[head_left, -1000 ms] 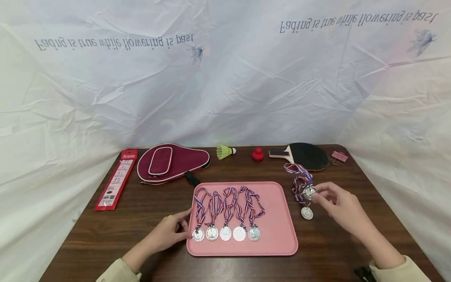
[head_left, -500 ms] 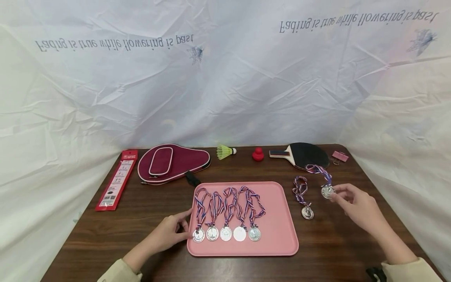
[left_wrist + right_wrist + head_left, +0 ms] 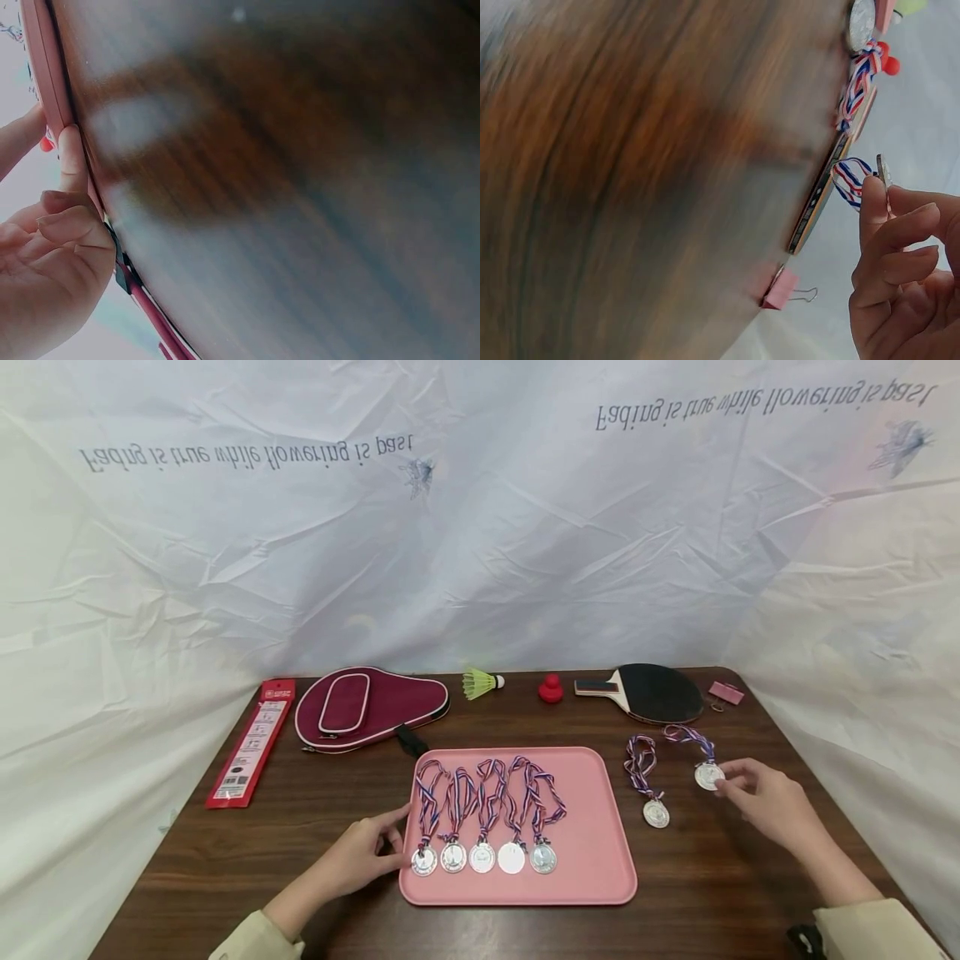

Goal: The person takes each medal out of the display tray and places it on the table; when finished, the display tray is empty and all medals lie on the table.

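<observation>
My right hand (image 3: 776, 802) pinches a silver medal (image 3: 708, 775) by its edge, thumb against fingers. Its red, white and blue ribbon trails back toward the black paddle. In the right wrist view this medal (image 3: 883, 171) appears edge-on at the fingertips. Just left of it, a second silver medal (image 3: 656, 813) lies on the table with its ribbon (image 3: 640, 764) stretched away. My left hand (image 3: 363, 856) holds the left rim of the pink tray (image 3: 592, 868), as the left wrist view also shows. On the tray, several silver medals (image 3: 482, 857) lie in a row, ribbons toward the back.
Along the back of the wooden table (image 3: 360, 935) are a red packet (image 3: 251, 743), a maroon paddle case (image 3: 397, 702), a yellow shuttlecock (image 3: 478, 683), a small red object (image 3: 551, 688), a black table tennis paddle (image 3: 660, 693) and a pink binder clip (image 3: 726, 692). White cloth (image 3: 480, 527) surrounds the table.
My right hand has carried its medal to the right, away from the medal on the table, and slightly nearer me; its ribbon has swung down along with it. My left hand stays at the tray.
</observation>
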`<state>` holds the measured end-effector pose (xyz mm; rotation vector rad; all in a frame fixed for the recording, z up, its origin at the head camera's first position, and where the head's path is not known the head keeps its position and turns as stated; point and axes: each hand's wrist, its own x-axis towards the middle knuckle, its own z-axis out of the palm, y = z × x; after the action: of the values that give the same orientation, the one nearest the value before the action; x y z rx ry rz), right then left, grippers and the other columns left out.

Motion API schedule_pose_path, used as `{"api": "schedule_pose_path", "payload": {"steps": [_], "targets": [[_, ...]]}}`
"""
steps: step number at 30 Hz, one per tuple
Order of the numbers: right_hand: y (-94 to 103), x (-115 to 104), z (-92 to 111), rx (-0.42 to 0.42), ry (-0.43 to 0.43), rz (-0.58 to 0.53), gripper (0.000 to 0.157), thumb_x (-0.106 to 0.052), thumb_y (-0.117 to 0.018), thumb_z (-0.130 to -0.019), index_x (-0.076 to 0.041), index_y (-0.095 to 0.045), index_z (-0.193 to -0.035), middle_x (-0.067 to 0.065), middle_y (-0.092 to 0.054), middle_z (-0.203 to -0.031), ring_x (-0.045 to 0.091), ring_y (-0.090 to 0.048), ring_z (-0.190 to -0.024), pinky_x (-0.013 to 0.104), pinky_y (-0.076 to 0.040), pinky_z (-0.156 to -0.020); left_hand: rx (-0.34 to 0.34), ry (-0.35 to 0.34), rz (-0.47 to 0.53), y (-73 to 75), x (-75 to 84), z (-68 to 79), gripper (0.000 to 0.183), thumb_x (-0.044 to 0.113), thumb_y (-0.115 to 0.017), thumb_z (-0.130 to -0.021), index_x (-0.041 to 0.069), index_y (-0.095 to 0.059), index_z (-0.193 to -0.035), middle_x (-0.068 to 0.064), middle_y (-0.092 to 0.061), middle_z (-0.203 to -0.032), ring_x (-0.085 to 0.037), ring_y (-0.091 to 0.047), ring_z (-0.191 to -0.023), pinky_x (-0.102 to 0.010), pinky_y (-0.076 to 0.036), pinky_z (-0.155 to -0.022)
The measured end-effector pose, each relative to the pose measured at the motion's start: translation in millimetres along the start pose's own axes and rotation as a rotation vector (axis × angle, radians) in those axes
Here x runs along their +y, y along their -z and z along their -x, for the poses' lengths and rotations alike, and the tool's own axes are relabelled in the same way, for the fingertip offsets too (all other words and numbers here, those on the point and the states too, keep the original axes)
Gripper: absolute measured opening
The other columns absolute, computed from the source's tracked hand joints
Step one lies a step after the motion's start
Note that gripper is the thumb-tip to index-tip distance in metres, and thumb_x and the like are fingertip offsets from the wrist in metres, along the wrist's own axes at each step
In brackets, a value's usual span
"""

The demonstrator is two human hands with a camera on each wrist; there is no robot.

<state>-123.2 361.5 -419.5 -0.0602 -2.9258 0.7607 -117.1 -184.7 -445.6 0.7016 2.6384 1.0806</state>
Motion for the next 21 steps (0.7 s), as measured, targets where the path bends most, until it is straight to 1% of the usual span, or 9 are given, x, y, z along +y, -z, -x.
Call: {"api": "schedule_pose_path", "payload": {"steps": [2, 4, 9, 13, 16, 21], "targets": [[-0.2, 2.5, 0.2, -0.014, -0.011, 0.009, 0.035, -0.032, -0.059, -0.086, -0.002, -0.057, -0.102, 0.004, -0.064, -0.075, 0.013, -0.053, -0.053, 0.030, -0.035, -0.051, 0.001, -0.002, -0.003, -0.1, -0.3, -0.1, 0.068, 0.019, -0.073, -0.074, -0.001, -0.042, -0.131, 0.009, -0.055, -0.069, -0.004, -0.041, -0.051, -0.019, -0.034, -0.046], [-1.1, 4.2, 0.9, -0.046, -0.031, 0.008, 0.036, -0.034, -0.058, -0.086, -0.002, -0.057, -0.102, 0.003, -0.063, -0.074, 0.013, -0.052, -0.054, 0.030, -0.035, -0.050, 0.002, -0.006, -0.003, -0.3, -0.8, -0.4, 0.068, 0.018, -0.073, -0.074, -0.001, -0.042, -0.131, 0.009, -0.055, -0.069, -0.004, -0.041, -0.051, -0.019, -0.034, -0.046], [-4.0, 6.3, 1.7, -0.159, -0.070, -0.016, 0.034, -0.030, -0.058, -0.086, -0.001, -0.056, -0.104, 0.000, -0.063, -0.073, 0.014, -0.049, -0.055, 0.029, -0.036, -0.048, 0.003, -0.011, -0.004, -0.8, -2.2, -0.9, 0.068, 0.017, -0.073, -0.074, 0.000, -0.041, -0.132, 0.010, -0.055, -0.069, -0.004, -0.041, -0.051, -0.019, -0.034, -0.046], [-5.5, 8.6, 1.6, -0.231, -0.091, -0.041, 0.033, -0.026, -0.058, -0.086, 0.000, -0.055, -0.105, 0.000, -0.064, -0.074, 0.015, -0.050, -0.056, 0.030, -0.038, -0.050, 0.000, -0.011, -0.007, -0.8, -2.3, -0.9, 0.068, 0.017, -0.073, -0.074, 0.000, -0.041, -0.132, 0.010, -0.055, -0.069, -0.004, -0.041, -0.051, -0.020, -0.034, -0.046], [-6.3, 11.0, 2.0, -0.265, -0.099, -0.061, 0.034, -0.027, -0.058, -0.086, 0.001, -0.055, -0.106, 0.001, -0.064, -0.075, 0.016, -0.049, -0.056, 0.031, -0.038, -0.050, -0.004, -0.007, -0.005, -0.8, -2.2, -0.7, 0.068, 0.017, -0.073, -0.074, 0.000, -0.041, -0.132, 0.010, -0.055, -0.069, -0.004, -0.041, -0.050, -0.020, -0.034, -0.045], [-8.0, 13.4, 2.2, -0.290, -0.100, -0.082, 0.034, -0.026, -0.058, -0.086, 0.001, -0.055, -0.106, 0.000, -0.064, -0.076, 0.016, -0.049, -0.056, 0.030, -0.037, -0.050, -0.007, 0.007, -0.003, -0.6, -1.4, -0.1, 0.068, 0.018, -0.073, -0.074, 0.001, -0.041, -0.132, 0.010, -0.055, -0.069, -0.004, -0.042, -0.050, -0.020, -0.034, -0.045]]}}
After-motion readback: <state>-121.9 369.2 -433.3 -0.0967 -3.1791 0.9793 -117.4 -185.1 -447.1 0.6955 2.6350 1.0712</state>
